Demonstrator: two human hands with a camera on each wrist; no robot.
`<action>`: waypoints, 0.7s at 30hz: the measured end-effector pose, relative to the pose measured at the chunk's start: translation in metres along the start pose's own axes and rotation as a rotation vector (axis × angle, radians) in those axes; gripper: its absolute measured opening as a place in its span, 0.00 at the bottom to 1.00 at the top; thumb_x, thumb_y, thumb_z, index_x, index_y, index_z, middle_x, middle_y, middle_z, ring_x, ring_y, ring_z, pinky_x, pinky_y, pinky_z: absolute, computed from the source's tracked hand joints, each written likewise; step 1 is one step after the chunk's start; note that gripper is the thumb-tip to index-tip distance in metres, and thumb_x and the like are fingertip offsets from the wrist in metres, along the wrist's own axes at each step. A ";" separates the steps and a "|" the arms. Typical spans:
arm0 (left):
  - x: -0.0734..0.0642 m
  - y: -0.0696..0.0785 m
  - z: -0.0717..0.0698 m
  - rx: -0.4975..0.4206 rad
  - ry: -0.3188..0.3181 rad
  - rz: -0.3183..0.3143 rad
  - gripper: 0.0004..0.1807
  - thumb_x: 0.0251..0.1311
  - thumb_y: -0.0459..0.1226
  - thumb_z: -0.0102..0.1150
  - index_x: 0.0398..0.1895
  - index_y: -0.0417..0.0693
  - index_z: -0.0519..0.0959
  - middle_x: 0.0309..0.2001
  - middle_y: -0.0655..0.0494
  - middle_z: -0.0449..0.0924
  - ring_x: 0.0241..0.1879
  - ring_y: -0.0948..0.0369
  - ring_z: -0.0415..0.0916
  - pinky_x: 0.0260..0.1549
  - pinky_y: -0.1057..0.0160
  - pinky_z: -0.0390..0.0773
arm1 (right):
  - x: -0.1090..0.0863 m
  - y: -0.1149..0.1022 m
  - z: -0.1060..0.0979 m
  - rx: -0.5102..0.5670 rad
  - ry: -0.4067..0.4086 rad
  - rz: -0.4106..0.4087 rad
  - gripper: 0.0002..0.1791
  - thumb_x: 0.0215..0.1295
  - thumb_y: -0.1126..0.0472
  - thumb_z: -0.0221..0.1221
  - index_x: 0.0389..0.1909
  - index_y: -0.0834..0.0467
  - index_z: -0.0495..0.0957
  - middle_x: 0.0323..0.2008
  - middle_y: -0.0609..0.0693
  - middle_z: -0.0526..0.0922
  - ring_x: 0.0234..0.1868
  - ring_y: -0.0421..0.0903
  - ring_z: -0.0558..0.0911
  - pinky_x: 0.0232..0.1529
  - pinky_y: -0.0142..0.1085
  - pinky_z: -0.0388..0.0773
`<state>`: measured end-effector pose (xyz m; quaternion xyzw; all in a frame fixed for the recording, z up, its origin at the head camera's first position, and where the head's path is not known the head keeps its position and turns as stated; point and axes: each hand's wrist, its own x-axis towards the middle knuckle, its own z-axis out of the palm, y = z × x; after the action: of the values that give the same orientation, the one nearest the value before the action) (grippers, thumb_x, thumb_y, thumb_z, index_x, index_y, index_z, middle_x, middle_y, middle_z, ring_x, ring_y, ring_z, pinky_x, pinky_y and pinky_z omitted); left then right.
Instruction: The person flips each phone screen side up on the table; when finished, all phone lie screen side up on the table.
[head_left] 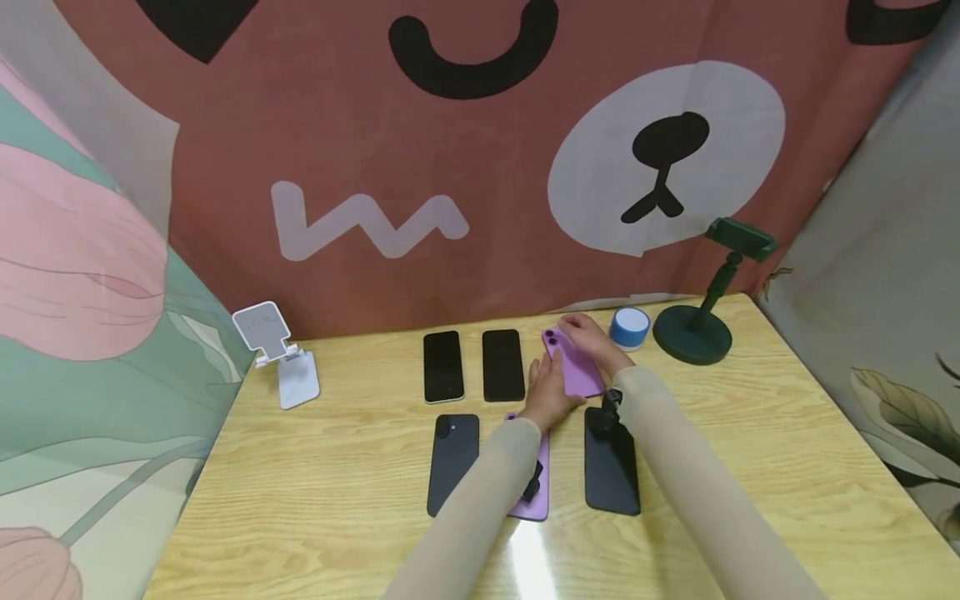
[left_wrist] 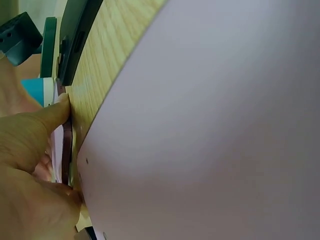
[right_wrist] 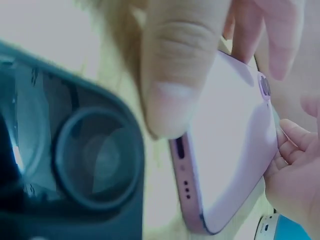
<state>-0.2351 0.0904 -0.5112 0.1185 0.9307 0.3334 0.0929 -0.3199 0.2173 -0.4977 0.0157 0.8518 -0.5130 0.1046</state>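
Observation:
A purple phone (head_left: 581, 372) lies back up, camera end toward the wall, between both hands. My left hand (head_left: 551, 393) holds its lower left corner, thumb (right_wrist: 172, 105) against the port edge and fingers along the side. At the upper right, my right hand (head_left: 592, 340) grips the edge with bent fingers (right_wrist: 290, 145). Under my left forearm is a second purple phone (head_left: 536, 500), partly hidden by the sleeve; its pale back (left_wrist: 210, 110) fills the left wrist view. Close to my right wrist lies a black phone (head_left: 611, 467).
Two dark phones, one (head_left: 443, 367) beside another (head_left: 503, 365), lie left of the hands. A dark grey phone (head_left: 452, 458) is nearer the front. A white stand (head_left: 298, 379) is far left. Right of the hands are a blue-and-white roll (head_left: 628, 329) and a green phone stand (head_left: 693, 335).

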 end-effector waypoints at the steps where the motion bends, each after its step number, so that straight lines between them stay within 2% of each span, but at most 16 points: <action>1: 0.000 0.000 0.000 -0.002 0.000 0.005 0.55 0.48 0.43 0.71 0.74 0.41 0.46 0.73 0.42 0.46 0.72 0.45 0.40 0.68 0.54 0.49 | 0.000 0.000 -0.001 -0.003 0.001 0.004 0.28 0.74 0.55 0.42 0.66 0.70 0.59 0.65 0.67 0.61 0.67 0.62 0.59 0.67 0.50 0.53; 7: 0.000 0.001 -0.002 0.012 0.011 0.023 0.53 0.48 0.43 0.72 0.73 0.41 0.51 0.72 0.41 0.51 0.71 0.45 0.44 0.67 0.54 0.52 | 0.002 -0.002 -0.002 0.061 0.020 0.017 0.25 0.72 0.60 0.44 0.64 0.71 0.61 0.64 0.67 0.63 0.66 0.61 0.60 0.67 0.49 0.54; 14: 0.001 0.001 -0.003 0.049 0.077 0.073 0.52 0.42 0.42 0.75 0.70 0.39 0.58 0.63 0.39 0.65 0.64 0.47 0.57 0.63 0.58 0.58 | 0.002 -0.002 -0.003 0.129 0.010 0.056 0.23 0.70 0.67 0.41 0.65 0.69 0.62 0.66 0.66 0.62 0.68 0.59 0.57 0.68 0.48 0.50; 17: 0.001 0.001 -0.004 0.030 0.084 0.081 0.51 0.41 0.40 0.75 0.70 0.41 0.59 0.59 0.40 0.66 0.60 0.48 0.59 0.60 0.58 0.61 | 0.005 0.001 -0.006 0.171 -0.001 0.087 0.24 0.70 0.68 0.40 0.65 0.69 0.61 0.67 0.65 0.59 0.69 0.58 0.55 0.69 0.48 0.48; 21: 0.004 0.001 -0.003 -0.074 0.068 0.087 0.52 0.42 0.33 0.73 0.72 0.42 0.55 0.56 0.40 0.62 0.56 0.49 0.62 0.56 0.60 0.67 | 0.008 0.004 -0.009 0.261 -0.002 0.106 0.25 0.69 0.69 0.40 0.66 0.70 0.59 0.69 0.65 0.56 0.70 0.57 0.53 0.69 0.46 0.47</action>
<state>-0.2390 0.0907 -0.5085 0.1439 0.9143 0.3752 0.0508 -0.3282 0.2270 -0.4989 0.0735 0.7757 -0.6133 0.1293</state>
